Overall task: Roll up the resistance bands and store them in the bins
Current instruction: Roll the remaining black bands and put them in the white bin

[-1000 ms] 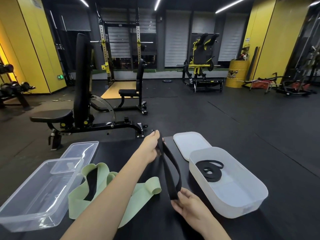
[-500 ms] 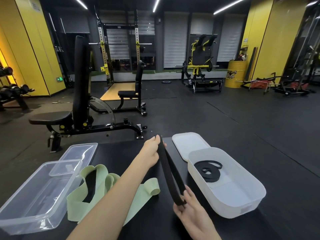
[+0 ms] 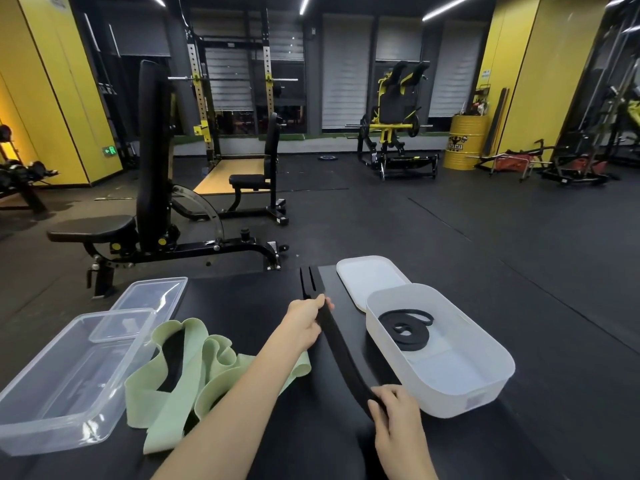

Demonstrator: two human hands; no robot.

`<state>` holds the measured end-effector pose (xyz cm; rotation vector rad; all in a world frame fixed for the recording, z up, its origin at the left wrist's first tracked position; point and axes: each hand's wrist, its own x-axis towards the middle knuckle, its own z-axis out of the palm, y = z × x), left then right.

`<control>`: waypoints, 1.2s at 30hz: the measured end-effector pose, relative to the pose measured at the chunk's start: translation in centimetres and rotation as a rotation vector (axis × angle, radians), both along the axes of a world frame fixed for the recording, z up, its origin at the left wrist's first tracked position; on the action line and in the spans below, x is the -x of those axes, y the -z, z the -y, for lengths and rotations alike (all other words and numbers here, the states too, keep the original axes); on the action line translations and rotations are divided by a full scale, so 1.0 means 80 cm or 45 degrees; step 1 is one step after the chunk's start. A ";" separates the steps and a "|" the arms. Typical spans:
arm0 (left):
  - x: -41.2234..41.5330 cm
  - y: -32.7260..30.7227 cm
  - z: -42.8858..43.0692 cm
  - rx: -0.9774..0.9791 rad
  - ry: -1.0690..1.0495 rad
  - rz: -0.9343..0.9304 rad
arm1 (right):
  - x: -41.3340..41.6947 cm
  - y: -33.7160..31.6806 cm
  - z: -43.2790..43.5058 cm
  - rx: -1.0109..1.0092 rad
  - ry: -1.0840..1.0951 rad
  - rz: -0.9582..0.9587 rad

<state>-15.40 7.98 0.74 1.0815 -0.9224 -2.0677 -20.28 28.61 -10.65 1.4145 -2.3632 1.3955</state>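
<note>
Now the black band (image 3: 341, 351) stretches over the table (image 3: 242, 299) between two hands. The left hand (image 3: 306, 322) has its fingers curled round the far part; the right hand (image 3: 398, 422) clamps the near end, just beside the white bin (image 3: 498, 372).

Clear bin (image 3: 69, 382) cut by left edge, green band (image 3: 214, 368) partly under left forearm (image 3: 242, 393), black band (image 3: 341, 351) end hidden in right hand (image 3: 398, 420), white bin (image 3: 450, 389) label unreadable.

This is a gym. A weight bench (image 3: 149, 230) stands on black rubber flooring (image 3: 450, 244), with a squat rack (image 3: 201, 109) holding a barbell (image 3: 235, 79) behind it, a yellow plate-loaded machine (image 3: 394, 124) farther back and dumbbells (image 3: 34, 167) racked at the left.
</note>
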 end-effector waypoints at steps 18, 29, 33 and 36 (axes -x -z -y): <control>-0.051 0.110 -0.094 1.013 0.340 1.110 | 0.007 0.009 -0.058 -0.218 -0.277 -0.509; -0.126 0.138 -0.139 2.123 0.619 0.811 | 0.009 -0.001 -0.049 -0.223 -0.419 -0.560; -0.126 0.141 -0.150 2.035 0.647 0.698 | 0.007 -0.005 -0.050 -0.194 -0.533 -0.505; -0.130 0.144 -0.150 2.005 0.540 0.655 | 0.007 -0.008 -0.052 -0.240 -0.605 -0.395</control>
